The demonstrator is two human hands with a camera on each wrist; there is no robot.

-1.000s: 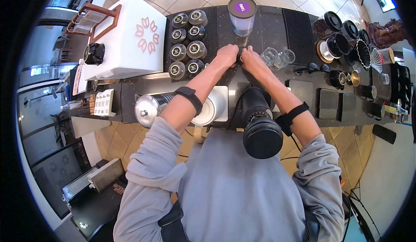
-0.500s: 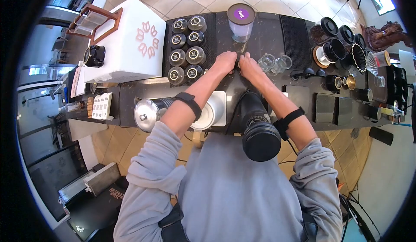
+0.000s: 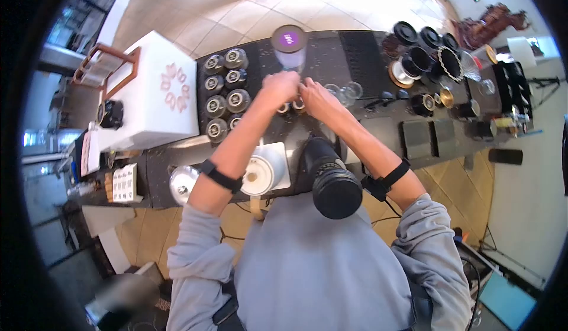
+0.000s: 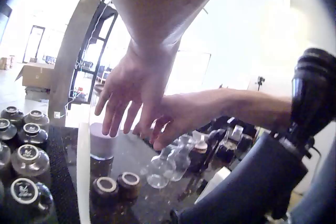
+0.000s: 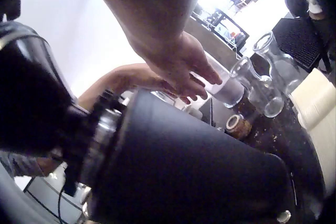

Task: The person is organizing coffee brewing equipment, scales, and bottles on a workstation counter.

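My left hand and right hand are side by side over the counter, just in front of a clear container with a purple-labelled lid. Neither holds anything. In the left wrist view, the left hand hangs with loosely extended fingers, close to the right hand. Below them stand two small dark jars with pale ring-shaped tops, side by side and apart from the fingers. The right wrist view shows the right hand with relaxed fingers above one brown jar.
Two glass carafes stand to the right of the hands. Several lidded glass jars fill a dark mat on the left. Nearer my body are a black grinder and a white kettle. Coffee drippers stand at the right.
My hands have come away from the spot between them on the counter, where two small jars now show. The head view has turned, shifting the counter's things leftward.
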